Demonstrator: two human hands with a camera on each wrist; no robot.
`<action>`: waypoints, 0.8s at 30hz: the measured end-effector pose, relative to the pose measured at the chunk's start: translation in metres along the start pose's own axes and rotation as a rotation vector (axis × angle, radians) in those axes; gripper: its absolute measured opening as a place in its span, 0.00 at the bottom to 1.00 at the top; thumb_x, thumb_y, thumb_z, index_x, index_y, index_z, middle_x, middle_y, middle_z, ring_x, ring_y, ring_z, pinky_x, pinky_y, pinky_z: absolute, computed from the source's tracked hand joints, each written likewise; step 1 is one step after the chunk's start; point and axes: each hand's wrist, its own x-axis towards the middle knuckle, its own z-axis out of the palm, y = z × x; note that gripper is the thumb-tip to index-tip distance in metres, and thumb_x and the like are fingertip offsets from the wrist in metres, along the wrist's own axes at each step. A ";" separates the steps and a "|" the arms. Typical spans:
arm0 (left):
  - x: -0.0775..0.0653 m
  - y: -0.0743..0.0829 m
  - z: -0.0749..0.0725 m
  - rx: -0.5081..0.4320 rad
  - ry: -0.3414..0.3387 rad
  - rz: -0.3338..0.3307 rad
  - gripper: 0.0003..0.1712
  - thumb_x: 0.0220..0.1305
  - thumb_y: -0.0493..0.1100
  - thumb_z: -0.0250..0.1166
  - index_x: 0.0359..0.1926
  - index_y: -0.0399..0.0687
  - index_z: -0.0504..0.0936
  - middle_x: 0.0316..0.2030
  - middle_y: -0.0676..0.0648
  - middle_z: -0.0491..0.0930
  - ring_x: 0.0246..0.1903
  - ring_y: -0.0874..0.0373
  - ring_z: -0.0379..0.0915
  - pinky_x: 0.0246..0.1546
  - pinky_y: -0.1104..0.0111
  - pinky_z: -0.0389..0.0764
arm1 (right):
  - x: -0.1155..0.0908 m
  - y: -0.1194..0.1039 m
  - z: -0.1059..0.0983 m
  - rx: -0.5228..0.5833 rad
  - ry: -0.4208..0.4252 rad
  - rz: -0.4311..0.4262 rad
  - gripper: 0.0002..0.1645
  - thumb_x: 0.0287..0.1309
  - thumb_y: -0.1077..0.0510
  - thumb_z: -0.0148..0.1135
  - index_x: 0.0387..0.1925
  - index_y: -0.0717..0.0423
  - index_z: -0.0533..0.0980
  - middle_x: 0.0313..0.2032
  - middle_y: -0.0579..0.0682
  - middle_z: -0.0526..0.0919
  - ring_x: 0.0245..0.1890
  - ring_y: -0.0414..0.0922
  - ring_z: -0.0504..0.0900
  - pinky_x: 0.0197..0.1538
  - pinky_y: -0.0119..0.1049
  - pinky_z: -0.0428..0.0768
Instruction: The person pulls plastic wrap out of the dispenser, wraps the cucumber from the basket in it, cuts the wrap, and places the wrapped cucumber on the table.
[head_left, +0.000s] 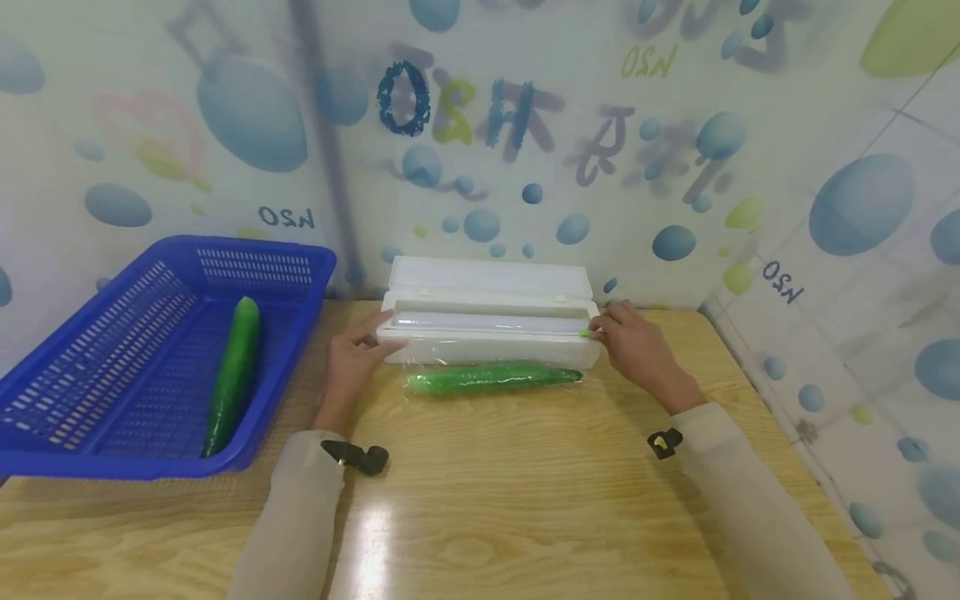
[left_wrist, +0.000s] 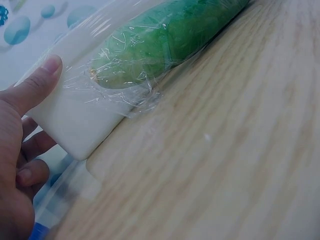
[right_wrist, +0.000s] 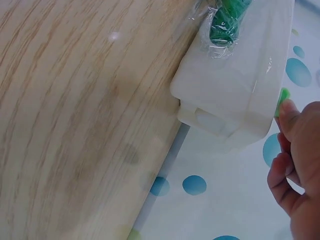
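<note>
A white cling film dispenser (head_left: 491, 350) stands on the table with its lid (head_left: 491, 275) raised, and a film roll (head_left: 491, 322) shows inside. My left hand (head_left: 351, 360) grips its left end, thumb on the front and fingers round the side. At the right end, my right hand (head_left: 636, 346) pinches a small green slide cutter (right_wrist: 283, 100) on the dispenser's top edge. Along the dispenser's front lies a cucumber (head_left: 495, 378) wrapped in clear film. In the left wrist view, film stretches from the cucumber (left_wrist: 145, 45) up over the dispenser's front, beside my thumb.
On the left, a blue plastic basket (head_left: 168, 468) holds a second, unwrapped cucumber (head_left: 234, 375). The wooden table (head_left: 510, 517) meets a patterned wall (head_left: 480, 192) right behind the dispenser. Another wall (head_left: 862, 292) rises along the right side.
</note>
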 end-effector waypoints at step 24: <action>0.000 -0.001 0.000 0.001 0.018 0.024 0.30 0.43 0.50 0.79 0.52 0.56 0.84 0.52 0.52 0.80 0.29 0.59 0.66 0.23 0.76 0.67 | -0.008 0.010 -0.005 -0.017 0.012 0.047 0.05 0.54 0.67 0.67 0.35 0.62 0.80 0.33 0.52 0.74 0.34 0.50 0.72 0.25 0.43 0.77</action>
